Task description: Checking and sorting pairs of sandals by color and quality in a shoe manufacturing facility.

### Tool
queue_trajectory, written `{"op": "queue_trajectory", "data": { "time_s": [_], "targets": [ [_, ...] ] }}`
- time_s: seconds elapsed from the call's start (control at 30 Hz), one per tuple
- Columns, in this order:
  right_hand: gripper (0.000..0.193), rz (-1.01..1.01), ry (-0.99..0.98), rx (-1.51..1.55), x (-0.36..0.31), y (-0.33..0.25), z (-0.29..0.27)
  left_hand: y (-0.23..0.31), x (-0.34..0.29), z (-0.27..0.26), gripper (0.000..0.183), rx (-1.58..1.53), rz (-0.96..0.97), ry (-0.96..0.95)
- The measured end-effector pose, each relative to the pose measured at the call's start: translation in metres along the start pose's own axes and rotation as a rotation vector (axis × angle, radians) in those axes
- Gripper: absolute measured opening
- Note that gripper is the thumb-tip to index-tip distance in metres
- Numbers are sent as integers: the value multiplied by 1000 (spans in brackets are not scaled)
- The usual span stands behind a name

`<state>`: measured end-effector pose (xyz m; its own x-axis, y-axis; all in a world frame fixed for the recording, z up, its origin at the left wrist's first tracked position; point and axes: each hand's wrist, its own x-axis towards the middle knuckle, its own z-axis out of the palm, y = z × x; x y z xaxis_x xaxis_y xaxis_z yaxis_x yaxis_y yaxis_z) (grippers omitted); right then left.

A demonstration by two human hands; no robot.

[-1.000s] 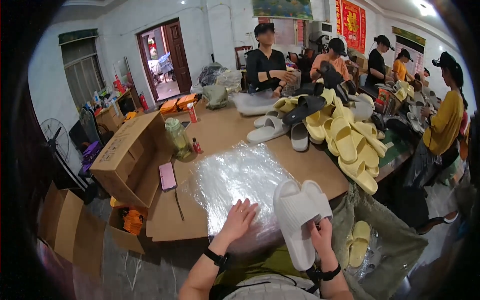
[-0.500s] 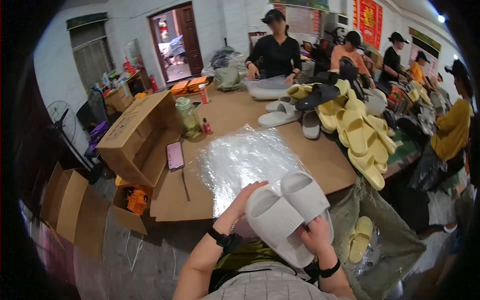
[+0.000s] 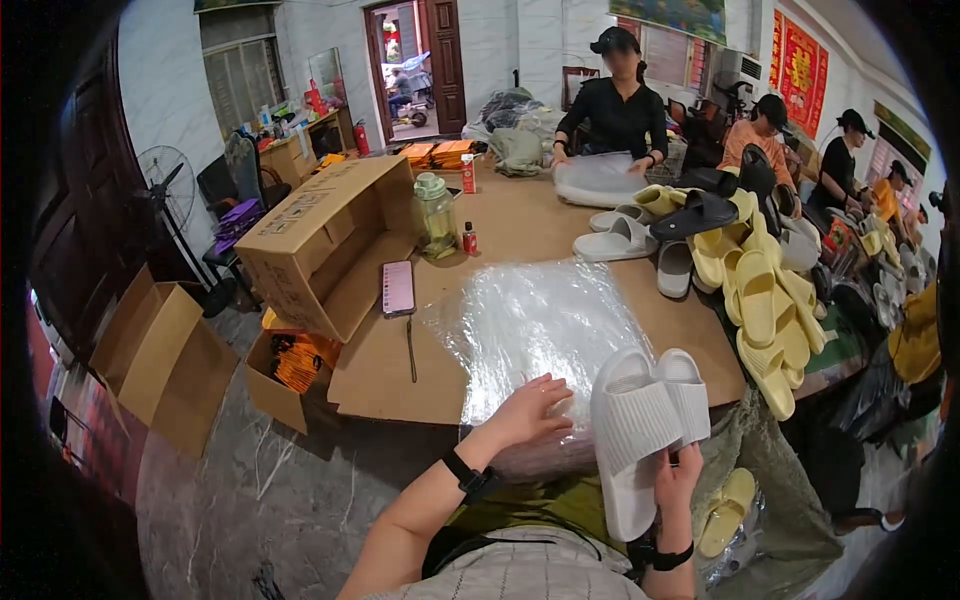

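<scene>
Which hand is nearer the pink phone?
Left. The left hand is over the clear plastic, right of the pink phone and closer to the person; the right hand is farther right, holding white slippers.

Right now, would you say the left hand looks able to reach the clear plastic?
Probably yes: the empty left hand is over the clear plastic, with nothing visible between them.

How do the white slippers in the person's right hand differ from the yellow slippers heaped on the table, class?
The white slippers are held in the right hand; the yellow slippers lie heaped. Just two white slippers show in that hand, against many yellow slippers. Both are backless, with broad bands.
</scene>
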<state>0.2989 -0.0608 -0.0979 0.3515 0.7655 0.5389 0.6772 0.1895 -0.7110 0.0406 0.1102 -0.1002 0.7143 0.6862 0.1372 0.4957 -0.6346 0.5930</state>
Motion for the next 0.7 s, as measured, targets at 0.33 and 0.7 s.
{"op": "queue_trajectory", "data": {
  "time_s": [0.33,0.7],
  "targets": [
    [29,-26,-63,88,-5,3,1,-17,7,8,32,41,164,167],
    [26,11,-236,-92,-20,-26,18,9,14,-29,34,-696,-236,134]
  ]
}}
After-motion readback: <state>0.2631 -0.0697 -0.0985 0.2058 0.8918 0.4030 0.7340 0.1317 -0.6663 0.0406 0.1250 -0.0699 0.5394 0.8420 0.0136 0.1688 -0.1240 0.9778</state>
